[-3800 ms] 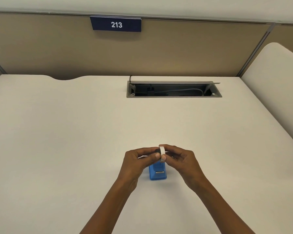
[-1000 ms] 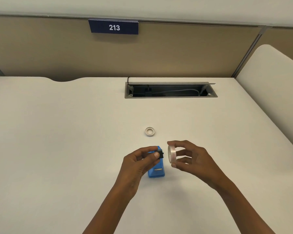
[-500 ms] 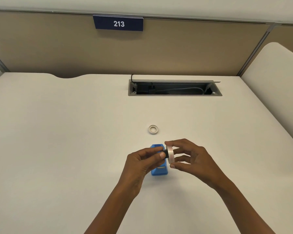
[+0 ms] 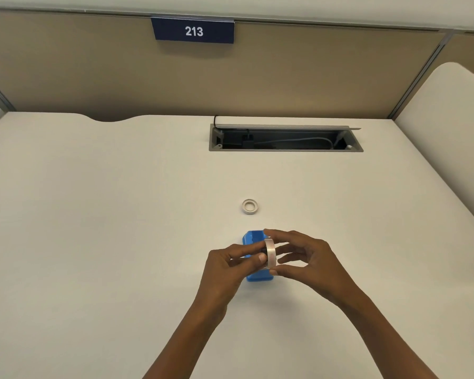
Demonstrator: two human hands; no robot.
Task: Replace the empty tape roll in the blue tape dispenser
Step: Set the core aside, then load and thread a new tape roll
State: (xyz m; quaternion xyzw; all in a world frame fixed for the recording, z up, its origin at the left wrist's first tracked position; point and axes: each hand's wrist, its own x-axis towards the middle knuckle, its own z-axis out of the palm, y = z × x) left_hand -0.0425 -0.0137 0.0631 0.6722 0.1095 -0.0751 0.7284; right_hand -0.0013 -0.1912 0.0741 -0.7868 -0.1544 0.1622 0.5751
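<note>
The blue tape dispenser (image 4: 253, 239) stands on the white desk, partly hidden under my hands. My right hand (image 4: 309, 262) pinches a full roll of clear tape (image 4: 270, 253) on edge above the dispenser. My left hand (image 4: 227, 266) pinches a small black spindle (image 4: 263, 250), of which only a sliver shows, pressed against the roll's left side. The empty white tape core (image 4: 249, 206) lies flat on the desk just beyond the dispenser.
An open cable tray (image 4: 285, 139) with a plug and a grey cable is sunk into the desk at the back. A tan partition with a "213" sign (image 4: 193, 30) rises behind. A second desk surface (image 4: 454, 127) adjoins on the right.
The empty core left my hands and now lies on the desk. My right hand brought the full roll leftward until it met the black spindle in my left hand.
</note>
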